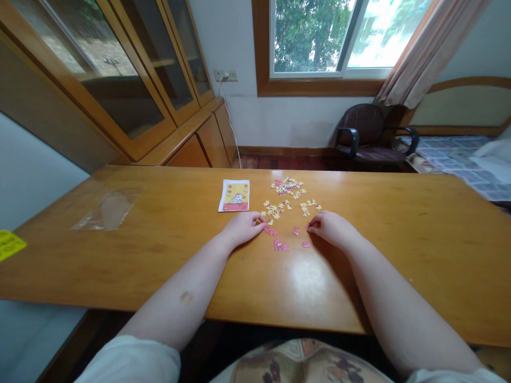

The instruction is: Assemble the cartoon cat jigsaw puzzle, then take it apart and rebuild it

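My left hand (244, 227) rests on the table left of the jigsaw puzzle pieces, its fingers pinched together at the edge of a pink puzzle piece (266, 228). On the other side, my right hand (330, 229) is closed, thumb and fingertips on a small pink puzzle piece (307, 226) that is partly hidden. Between the hands lies a loose pink piece (296, 231). Nearer to me are a few joined pink pieces (280, 245) and a single pink one (305, 244). Beyond the hands, yellow pieces (273, 209) are spread about, with a mixed pile (288, 186) farther back.
A picture card (235, 196) showing a white animal on yellow and pink lies beyond my left hand. A clear plastic bag (109, 210) is at the table's left. Past the wooden table (167, 266) stand a glass-door cabinet (159, 69) and a dark armchair (365, 130).
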`<state>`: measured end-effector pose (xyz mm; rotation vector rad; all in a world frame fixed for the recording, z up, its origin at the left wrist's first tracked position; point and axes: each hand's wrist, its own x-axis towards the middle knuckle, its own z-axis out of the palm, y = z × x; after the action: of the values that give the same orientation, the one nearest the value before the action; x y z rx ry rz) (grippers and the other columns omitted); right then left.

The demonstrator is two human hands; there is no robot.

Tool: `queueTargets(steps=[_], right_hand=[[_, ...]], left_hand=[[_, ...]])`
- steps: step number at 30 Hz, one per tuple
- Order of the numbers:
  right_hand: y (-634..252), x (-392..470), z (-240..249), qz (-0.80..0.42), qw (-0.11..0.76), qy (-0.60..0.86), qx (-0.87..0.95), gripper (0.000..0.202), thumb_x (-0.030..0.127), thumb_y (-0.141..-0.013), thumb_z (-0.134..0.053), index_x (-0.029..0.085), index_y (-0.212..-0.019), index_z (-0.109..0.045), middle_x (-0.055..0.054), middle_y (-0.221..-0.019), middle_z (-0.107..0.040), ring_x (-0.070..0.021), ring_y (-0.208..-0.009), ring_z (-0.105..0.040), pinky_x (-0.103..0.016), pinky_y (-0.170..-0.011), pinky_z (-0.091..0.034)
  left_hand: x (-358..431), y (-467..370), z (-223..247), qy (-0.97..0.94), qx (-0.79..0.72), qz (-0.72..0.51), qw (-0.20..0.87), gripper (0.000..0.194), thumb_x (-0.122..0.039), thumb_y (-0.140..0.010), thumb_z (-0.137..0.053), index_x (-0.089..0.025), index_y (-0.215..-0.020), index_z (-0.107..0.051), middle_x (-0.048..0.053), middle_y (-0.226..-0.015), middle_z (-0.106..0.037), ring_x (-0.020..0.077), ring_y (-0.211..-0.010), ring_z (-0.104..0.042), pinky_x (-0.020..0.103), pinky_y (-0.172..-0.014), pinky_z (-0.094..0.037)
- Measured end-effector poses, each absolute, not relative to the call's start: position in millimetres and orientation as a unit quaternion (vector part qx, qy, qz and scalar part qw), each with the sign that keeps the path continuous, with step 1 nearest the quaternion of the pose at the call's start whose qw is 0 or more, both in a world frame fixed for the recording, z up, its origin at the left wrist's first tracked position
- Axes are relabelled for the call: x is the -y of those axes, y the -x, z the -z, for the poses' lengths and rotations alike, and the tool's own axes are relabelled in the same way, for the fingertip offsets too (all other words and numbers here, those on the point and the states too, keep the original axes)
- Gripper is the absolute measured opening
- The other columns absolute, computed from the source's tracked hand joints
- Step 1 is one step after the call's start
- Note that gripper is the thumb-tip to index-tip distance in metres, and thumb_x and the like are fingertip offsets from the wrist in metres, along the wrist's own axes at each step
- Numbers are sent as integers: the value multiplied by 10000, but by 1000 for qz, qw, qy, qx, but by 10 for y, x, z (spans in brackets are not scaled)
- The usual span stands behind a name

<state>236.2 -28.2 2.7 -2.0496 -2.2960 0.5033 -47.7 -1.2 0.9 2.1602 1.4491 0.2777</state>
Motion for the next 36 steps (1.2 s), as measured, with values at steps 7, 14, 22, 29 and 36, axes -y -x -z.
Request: queueTargets(steps=[7, 14, 22, 29, 36], right_hand=[[-2384, 287, -29, -176, 11, 664, 727, 178, 274, -755, -628, 274, -867, -765, -28, -887, -729, -166, -776, -632, -218, -630, -407], [-2420, 311, -84, -162, 27, 667, 727, 233, 256, -820, -538, 283, -870, -764, -35, -954, -717, -170, -838, -629, -229, -698, -416], [-2402, 295, -39, -175, 26, 655, 735, 187, 296, -783, -610, 288, -891, -763, -23, -897, -714, -158, -782, -624, -223, -665, -415], [-2332, 293, -11, -179, 16, 671, 719, 154, 300, -762, -639, 258, -847, -761, -40, -867, -722, -170, -773, -629, -224, -615, -402], [-2343, 280, 63, -198, 41, 675, 709, 93, 238, -748, -657, 215, -811, -720, -39, -870, -713, -151, -767, -625, -216, -646, -410]], left_hand=[[312, 287, -88, -859, -470, -49, 197, 245, -377, -848, -503, -264, -947, -697, 35, -882, -713, 199, -801, -625, 267, -642, -388], [616, 118, -107, -879, -459, 4, 133, 284, -406, -880, -473, -240, -888, -704, 81, -885, -705, 230, -814, -634, 309, -693, -440], [595, 121, -84, -884, -447, 13, 136, 253, -372, -885, -482, -255, -920, -704, 74, -914, -713, 235, -825, -644, 317, -689, -453], [652, 97, -137, -896, -432, -4, 101, 275, -342, -912, -437, -216, -908, -681, 90, -898, -694, 241, -839, -637, 345, -719, -473], [1135, -57, -69, -906, -415, -10, 79, 351, -319, -873, -506, -135, -1153, -609, 158, -1165, -640, 291, -1065, -584, 412, -875, -476]])
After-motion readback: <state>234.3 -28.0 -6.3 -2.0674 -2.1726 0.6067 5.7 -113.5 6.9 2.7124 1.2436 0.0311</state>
